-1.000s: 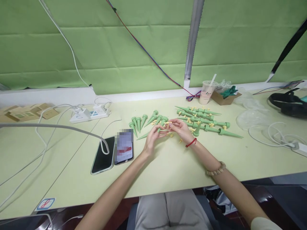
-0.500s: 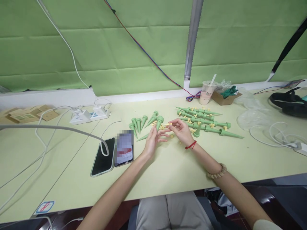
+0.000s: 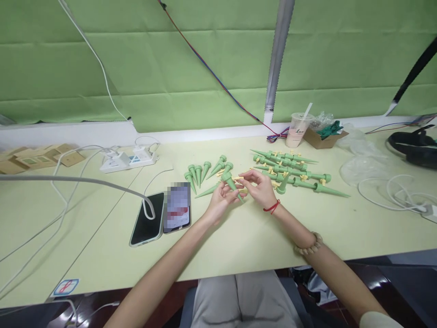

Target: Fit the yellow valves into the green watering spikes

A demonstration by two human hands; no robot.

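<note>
My left hand (image 3: 218,201) grips a green plastic cone spike (image 3: 232,184), its wide end up and its tip slanting down to the right. My right hand (image 3: 261,187) pinches a small yellow peg (image 3: 238,178) against the cone's wide end. A group of loose green cones (image 3: 201,172) lies just beyond my left hand. To the right lies a row of long assembled green spikes (image 3: 293,171) with yellow pieces on them. Small yellow pieces (image 3: 275,184) lie scattered by my right hand.
Two phones (image 3: 164,216) lie side by side left of my hands, a grey cable looping over them. A white power strip (image 3: 128,160) and cardboard boxes (image 3: 34,157) sit at back left. A drink cup (image 3: 296,130), a brown box, plastic bags and cables fill the back right.
My left hand lifted a green cone off the table and turned it tip down. My right hand brought the yellow peg to the cone's wide end.
</note>
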